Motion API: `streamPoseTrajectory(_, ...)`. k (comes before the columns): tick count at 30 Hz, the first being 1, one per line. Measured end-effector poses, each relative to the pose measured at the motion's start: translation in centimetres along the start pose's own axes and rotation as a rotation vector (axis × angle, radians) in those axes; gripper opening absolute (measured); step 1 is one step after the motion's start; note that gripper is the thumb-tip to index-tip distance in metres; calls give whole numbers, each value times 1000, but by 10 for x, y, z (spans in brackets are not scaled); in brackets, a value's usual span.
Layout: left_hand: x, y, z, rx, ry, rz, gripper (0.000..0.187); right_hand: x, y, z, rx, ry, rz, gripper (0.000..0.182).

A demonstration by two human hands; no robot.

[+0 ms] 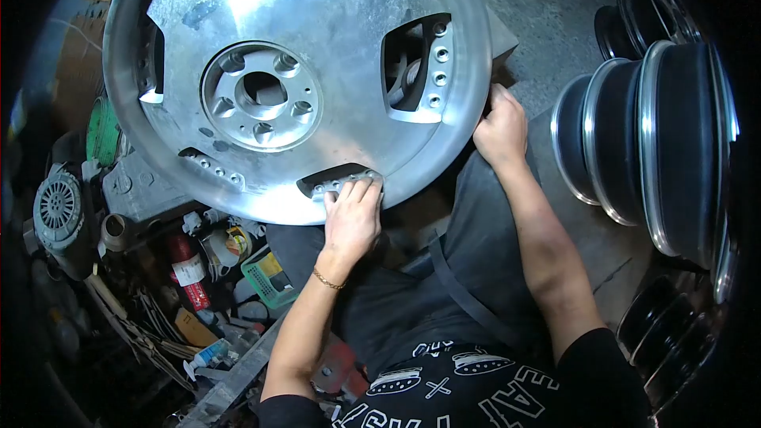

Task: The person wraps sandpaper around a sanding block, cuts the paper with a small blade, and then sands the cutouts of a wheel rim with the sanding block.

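Observation:
A large bare-metal car wheel (341, 103) faces me, with a round hub, bolt holes and several window openings. My left hand (354, 218) is at the lower window, its fingers bent together over the opening's edge, and they hide whether any small piece lies beneath them. On the right side, my right hand (503, 128) is closed around the wheel's outer edge, with its fingertips hidden behind the rim. The wheel's lower edge is close to my knees.
Several wheel rims (654, 143) stand stacked at right. To the left are a grey motor housing (59, 204), a red can (184, 257), a green basket (269, 279) and assorted tools. A red tool (337, 368) lies by my left forearm.

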State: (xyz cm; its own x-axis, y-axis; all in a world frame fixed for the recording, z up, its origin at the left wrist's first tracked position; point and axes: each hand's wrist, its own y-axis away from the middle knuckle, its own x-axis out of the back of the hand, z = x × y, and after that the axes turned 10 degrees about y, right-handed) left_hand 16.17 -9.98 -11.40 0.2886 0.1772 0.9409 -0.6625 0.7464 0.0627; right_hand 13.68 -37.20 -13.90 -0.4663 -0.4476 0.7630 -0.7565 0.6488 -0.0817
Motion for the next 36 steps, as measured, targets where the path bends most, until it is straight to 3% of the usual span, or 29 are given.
streamPoseTrajectory(10, 4, 2, -6, -30, 0, -3, 26, -4, 0, 3, 48, 14, 32, 29)
streamPoseTrajectory(15, 17, 28, -42, 90, -12, -94, 25, -1, -1, 3, 23, 8, 37, 30)
streamPoseTrajectory(18, 3, 14, -24, -8, -4, -45, 26, 1, 0, 0, 18, 42, 20, 31)
streamPoseTrajectory(26, 22, 27, -37, 100, -1, -85, 25, 2, -1, 2, 34, 5, 49, 33)
streamPoseTrajectory(29, 6, 14, -20, -10, -1, -33, 26, 1, 0, -3, 20, 29, 31, 32)
streamPoseTrajectory(36, 18, 25, -28, 57, -33, -79, 28, 1, -2, 0, 32, 12, 31, 33)
